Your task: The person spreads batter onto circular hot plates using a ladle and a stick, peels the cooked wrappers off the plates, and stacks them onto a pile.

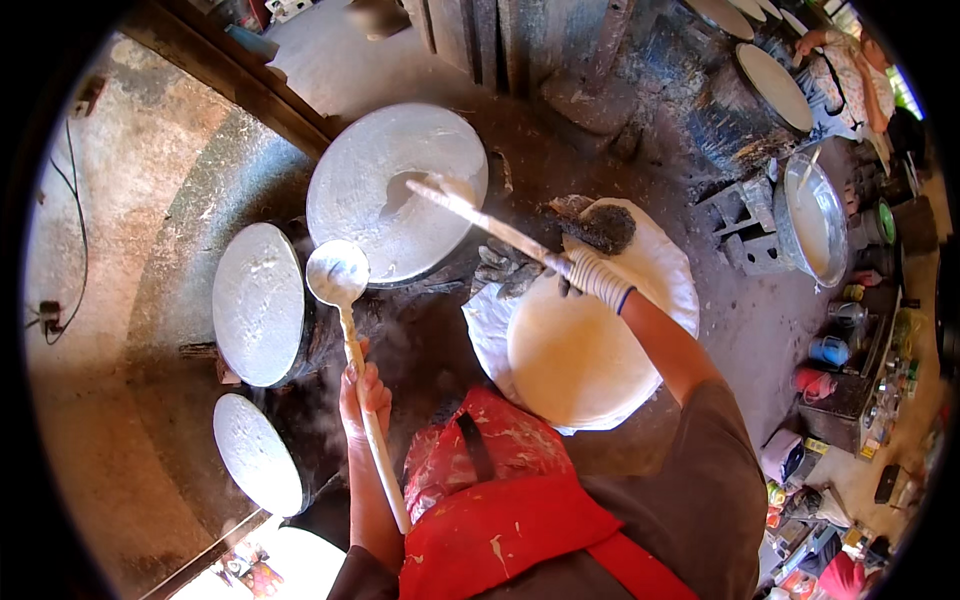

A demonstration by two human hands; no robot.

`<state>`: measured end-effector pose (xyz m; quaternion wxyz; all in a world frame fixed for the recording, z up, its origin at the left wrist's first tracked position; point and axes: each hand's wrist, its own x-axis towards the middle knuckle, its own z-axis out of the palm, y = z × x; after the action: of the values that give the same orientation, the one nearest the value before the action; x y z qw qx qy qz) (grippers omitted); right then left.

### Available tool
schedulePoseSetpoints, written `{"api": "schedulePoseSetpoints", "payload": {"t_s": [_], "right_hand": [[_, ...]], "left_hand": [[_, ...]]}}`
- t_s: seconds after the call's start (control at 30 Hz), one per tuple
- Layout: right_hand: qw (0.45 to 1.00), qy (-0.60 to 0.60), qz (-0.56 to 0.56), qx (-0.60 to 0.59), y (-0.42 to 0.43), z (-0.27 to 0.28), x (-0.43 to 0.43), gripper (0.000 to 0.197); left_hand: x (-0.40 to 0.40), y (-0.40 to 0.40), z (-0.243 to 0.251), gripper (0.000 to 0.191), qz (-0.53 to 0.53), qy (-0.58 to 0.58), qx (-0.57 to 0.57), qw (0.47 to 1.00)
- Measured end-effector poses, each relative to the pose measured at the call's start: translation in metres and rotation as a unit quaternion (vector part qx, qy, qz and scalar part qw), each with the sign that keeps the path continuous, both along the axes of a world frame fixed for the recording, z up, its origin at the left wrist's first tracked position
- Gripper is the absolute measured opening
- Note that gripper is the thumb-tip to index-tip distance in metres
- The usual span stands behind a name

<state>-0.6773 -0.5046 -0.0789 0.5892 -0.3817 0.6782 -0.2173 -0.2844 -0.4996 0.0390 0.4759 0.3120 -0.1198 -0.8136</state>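
Observation:
My left hand [365, 397] grips the long pale handle of a ladle [338, 271], its round bowl raised beside a large round griddle [390, 135]. A whitish layer covers most of that griddle, with a darker patch near its middle. My right hand [596, 279], in a striped knit glove with dark fingers, holds a long wooden stick [487, 223]. The stick's far end is over the griddle by the dark patch; a pale blade there is blurred. Below my right forearm lies a stack of thin round flatbreads [577, 352] on a white sheet [487, 330].
Two more whitish round griddles [259, 304] [257, 454] stand at left, with steam nearby. A dark bristly brush [609, 229] and a dirty glove [501, 270] lie by the stack. At right, a metal basin [814, 217] of pale batter stands near concrete blocks [742, 225]. A person [851, 82] is beyond.

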Motion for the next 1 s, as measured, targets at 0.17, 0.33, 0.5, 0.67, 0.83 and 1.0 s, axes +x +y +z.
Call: {"api": "schedulePoseSetpoints", "payload": {"t_s": [0.17,0.33,0.5,0.67,0.83,1.0], "right_hand": [[0.997,0.027,-0.057,-0.039,-0.056,0.008,-0.022,0.049],[0.874,0.292,-0.058,-0.384,-0.047,0.027,0.028,0.034],[0.869,0.358,-0.027,-0.341,-0.026,-0.010,0.047,0.052],[0.899,0.212,-0.033,-0.382,-0.041,0.024,0.121,0.046],[0.869,0.124,-0.201,-0.435,-0.023,-0.037,0.111,0.036],[0.886,0.119,-0.164,-0.417,-0.042,-0.019,0.163,0.034]], "left_hand": [[0.004,0.002,-0.002,0.043,-0.003,0.000,-0.004,1.000],[0.018,0.005,-0.003,0.042,-0.001,-0.005,-0.019,1.000],[0.016,-0.001,-0.004,0.041,-0.026,0.019,-0.025,0.999],[0.018,-0.006,-0.004,0.042,-0.051,0.023,-0.024,0.998],[0.027,-0.008,-0.003,0.041,-0.050,0.048,-0.020,0.997],[0.032,-0.010,-0.005,0.042,-0.036,0.063,-0.003,0.997]]}}
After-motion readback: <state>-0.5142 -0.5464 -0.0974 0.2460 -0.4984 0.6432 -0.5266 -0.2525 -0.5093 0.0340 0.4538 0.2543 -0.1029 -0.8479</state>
